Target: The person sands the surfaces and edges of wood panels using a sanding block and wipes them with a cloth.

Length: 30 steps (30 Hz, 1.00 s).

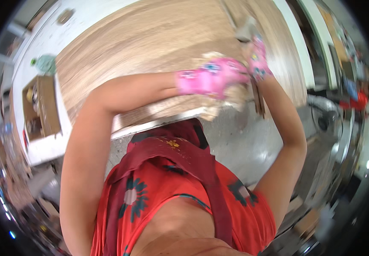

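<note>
A pink patterned glove covers my left hand (pixel 214 79), which is closed on a crumpled pale cloth (pixel 235 97) at the right part of a wood-grain board (pixel 150 38). Part of the cloth hangs over the board's near edge. Just right of it, my right hand (pixel 259 59) wears a similar glove and looks closed. A grey, wedge-like piece (pixel 246 30) shows at its far side, too blurred to name. Below the two hands, narrow brown strips (pixel 259 102) stick out past the board's near edge. Motion blurs both hands.
The board lies on a white table (pixel 44 151). At the left stand an open cardboard box (pixel 44 109) with small items and a greenish clear plastic bottle (pixel 46 64). A round fan (pixel 324 119) stands to the right, near a person in red (pixel 357 102).
</note>
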Motion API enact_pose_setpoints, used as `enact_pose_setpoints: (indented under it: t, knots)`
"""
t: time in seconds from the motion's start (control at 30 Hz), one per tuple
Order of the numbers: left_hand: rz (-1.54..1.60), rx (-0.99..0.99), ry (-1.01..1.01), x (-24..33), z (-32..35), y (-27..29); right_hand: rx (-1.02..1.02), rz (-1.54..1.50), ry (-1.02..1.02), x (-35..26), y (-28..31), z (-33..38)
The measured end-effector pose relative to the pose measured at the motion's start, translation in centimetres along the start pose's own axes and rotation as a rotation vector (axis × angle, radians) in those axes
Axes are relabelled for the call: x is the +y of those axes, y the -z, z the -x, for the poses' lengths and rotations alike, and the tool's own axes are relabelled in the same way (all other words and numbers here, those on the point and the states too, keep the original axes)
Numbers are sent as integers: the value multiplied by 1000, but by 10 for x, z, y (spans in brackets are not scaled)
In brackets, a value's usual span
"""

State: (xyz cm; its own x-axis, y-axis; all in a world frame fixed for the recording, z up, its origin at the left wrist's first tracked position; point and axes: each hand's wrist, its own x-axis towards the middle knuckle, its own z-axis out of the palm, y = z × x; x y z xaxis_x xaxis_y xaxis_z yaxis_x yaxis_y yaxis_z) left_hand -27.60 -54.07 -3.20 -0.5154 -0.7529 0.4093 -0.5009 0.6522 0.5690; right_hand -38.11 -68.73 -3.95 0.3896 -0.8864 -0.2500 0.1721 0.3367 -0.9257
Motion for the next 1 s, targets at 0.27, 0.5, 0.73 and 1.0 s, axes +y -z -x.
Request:
enact_pose_setpoints:
  t: [0.27,0.5,0.73,1.0]
  knots:
    - [-9,298,137,24,-7,7,-142,478,230,4,34,-18]
    - [155,245,176,26,83,10,103,652,457,14,34,-33]
    - [-227,456,315,116,301,89,83,746,531,10,4,-13]
    - [296,915,1253,198,442,121,51,744,705,12,14,-23]
